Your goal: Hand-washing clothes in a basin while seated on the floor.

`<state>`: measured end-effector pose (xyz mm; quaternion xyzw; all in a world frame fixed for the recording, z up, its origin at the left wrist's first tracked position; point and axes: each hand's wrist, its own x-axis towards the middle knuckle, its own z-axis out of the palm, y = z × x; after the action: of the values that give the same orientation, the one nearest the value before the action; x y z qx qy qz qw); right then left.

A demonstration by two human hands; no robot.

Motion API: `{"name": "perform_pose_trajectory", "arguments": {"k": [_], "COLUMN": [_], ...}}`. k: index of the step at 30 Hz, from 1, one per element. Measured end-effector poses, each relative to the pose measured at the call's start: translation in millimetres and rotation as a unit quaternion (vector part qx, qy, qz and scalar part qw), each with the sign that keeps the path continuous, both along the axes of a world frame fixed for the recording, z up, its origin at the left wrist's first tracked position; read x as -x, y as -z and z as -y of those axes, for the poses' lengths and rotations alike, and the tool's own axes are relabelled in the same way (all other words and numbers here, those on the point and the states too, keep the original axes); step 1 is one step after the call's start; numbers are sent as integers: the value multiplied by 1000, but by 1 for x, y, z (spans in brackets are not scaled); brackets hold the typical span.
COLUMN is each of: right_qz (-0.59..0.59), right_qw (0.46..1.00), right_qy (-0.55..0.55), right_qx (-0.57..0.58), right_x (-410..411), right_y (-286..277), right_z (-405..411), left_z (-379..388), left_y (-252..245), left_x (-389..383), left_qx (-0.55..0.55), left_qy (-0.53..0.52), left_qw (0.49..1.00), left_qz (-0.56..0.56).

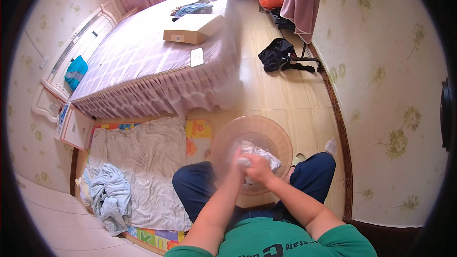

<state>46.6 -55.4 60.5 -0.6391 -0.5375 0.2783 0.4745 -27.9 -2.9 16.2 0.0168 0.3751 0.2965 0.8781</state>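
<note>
A round, peach-coloured plastic basin [280,134] stands on the floor between my knees. White wet-looking cloth [269,159] lies bunched inside it, over what looks like water. My left hand [240,160] and my right hand [259,168] are together above the basin, closed around a part of the white cloth. The fingers overlap, and the left hand is partly hazy in the view. The rest of the cloth hangs down to the right of the hands, within the rim.
A colourful play mat [198,132] with a grey-beige sheet [150,160] and a crumpled light-blue cloth [110,192] lies left. Beyond are a bed [142,60] with a cardboard box [184,35], black clothing [275,55] by a rack, and a white scrap [331,146] near the right wall.
</note>
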Motion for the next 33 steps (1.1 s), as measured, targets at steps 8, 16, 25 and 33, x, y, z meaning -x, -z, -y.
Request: {"name": "perform_pose_trajectory", "arguments": {"k": [8,16,25,33], "right_qz": [198,50,-17,194], "right_qw": [973,962,1000,976], "right_qy": [98,245,11,97], "right_qx": [-66,114,3,-33], "right_x": [1,-39,-5,6], "right_y": [45,62,-8,24], "right_z": [2,-15,4,0], "left_z": [8,7,-23,3], "left_y": [29,35,56,52], "left_x": [-20,-26,10,-13], "left_qx": [-59,-55,-58,-21], "left_qy": [-22,-58,39,18], "left_qw": [988,988,997,999], "left_qz": [-143,-133,-32,-41]}}
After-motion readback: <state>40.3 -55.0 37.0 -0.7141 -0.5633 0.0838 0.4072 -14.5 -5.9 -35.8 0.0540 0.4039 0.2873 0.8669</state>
